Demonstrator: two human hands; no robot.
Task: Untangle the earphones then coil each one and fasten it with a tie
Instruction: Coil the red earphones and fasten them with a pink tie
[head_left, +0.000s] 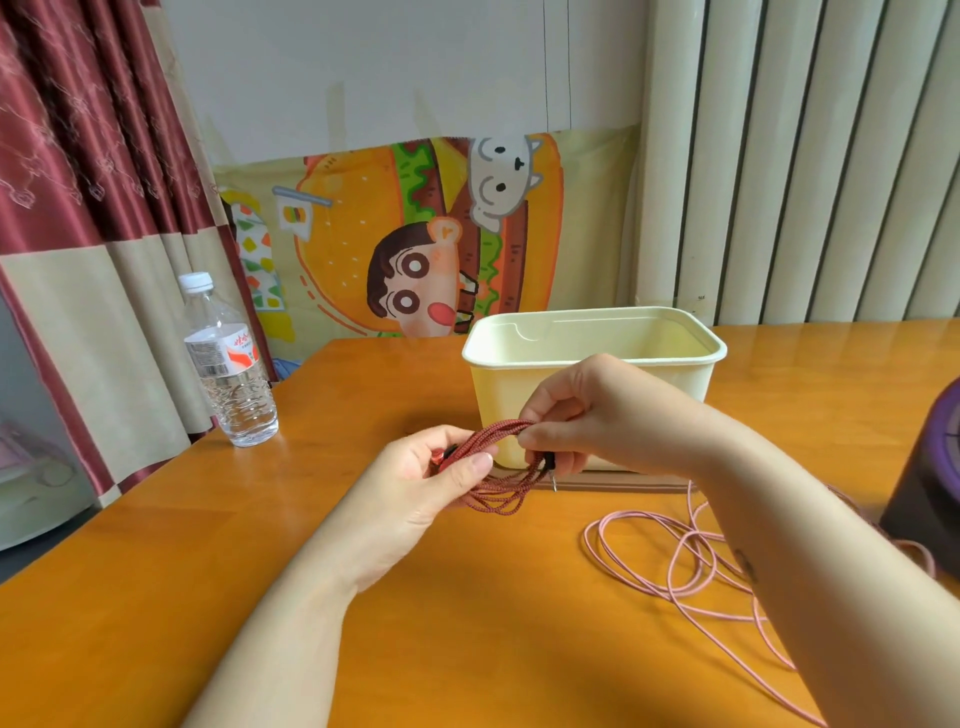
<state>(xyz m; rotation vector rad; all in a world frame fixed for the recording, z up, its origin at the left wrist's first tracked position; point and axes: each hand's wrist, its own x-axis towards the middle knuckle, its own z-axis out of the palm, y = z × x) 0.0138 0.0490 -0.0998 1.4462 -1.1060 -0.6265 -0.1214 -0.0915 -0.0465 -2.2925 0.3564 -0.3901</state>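
the red cord (496, 439) is gathered into a small coil in the air just in front of the tub (597, 364), held between both hands. the left hand (431, 486) grips one end of the coil, thumb over the strands and fingers curled beneath, with a red bud showing by its fingertips. the right hand (592, 413) pinches the other end between thumb and curled fingers; the plug (552, 475) hangs just below it. the loops sag unevenly under the hands, so the coil looks wound but not yet bound. no tie shows anywhere, and i cannot tell whether one is hidden in a palm. to finish this well, i would hold the loops flat and even in the left hand, tuck the plug against the bundle, and wrap the tie round the middle, snug but not kinking the braid. the pink cord (693, 538) lies loose on the table (467, 623) in front and to the right of the tub, yet to be coiled.
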